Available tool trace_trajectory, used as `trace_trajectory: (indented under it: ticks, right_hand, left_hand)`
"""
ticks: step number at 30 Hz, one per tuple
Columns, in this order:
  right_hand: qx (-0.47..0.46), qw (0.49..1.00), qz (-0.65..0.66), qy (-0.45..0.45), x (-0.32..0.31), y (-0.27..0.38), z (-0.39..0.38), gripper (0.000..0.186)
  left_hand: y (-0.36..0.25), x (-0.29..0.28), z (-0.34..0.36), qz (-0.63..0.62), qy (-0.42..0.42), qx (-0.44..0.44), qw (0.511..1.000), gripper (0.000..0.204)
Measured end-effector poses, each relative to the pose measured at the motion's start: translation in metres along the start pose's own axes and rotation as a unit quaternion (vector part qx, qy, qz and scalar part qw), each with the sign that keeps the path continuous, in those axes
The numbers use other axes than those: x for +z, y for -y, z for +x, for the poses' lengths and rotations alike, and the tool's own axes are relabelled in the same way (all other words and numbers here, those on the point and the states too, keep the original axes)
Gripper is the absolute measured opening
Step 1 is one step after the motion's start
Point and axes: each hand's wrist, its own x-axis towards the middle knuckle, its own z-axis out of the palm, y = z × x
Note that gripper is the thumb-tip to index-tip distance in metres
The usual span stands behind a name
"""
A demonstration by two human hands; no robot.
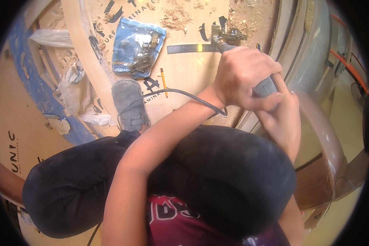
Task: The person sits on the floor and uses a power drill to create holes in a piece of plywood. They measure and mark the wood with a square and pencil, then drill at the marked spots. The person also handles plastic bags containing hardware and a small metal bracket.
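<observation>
Grey and corded, the power driver (258, 84) slants up and to the left, its long axis running from both hands to the metal hinge (225, 36) under its tip. The left hand (244, 78) is clenched around its body; the right hand (281, 119) cups it from below. It works over a pale plywood panel (184, 69) strewn with sawdust, bearing a steel ruler (192, 48), a pencil (164, 81) and a blue bag of hardware (137, 47). A brown rounded cabinet (320, 135) stands at right.
</observation>
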Motion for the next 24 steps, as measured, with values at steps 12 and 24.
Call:
trace_trajectory:
  ticks: [12, 24]
  right_hand:
    - [-0.084, 0.993, 0.074, -0.046, -0.001, -0.033, -0.006, 0.069]
    - [0.072, 0.845, 0.476, -0.233, 0.033, -0.091, -0.126, 0.054]
  left_hand:
    - [0.019, -0.032, -0.007, -0.244, 0.020, -0.244, 0.938, 0.058]
    - [0.090, -0.069, -0.044, 0.456, 0.212, -0.053, 0.863, 0.067]
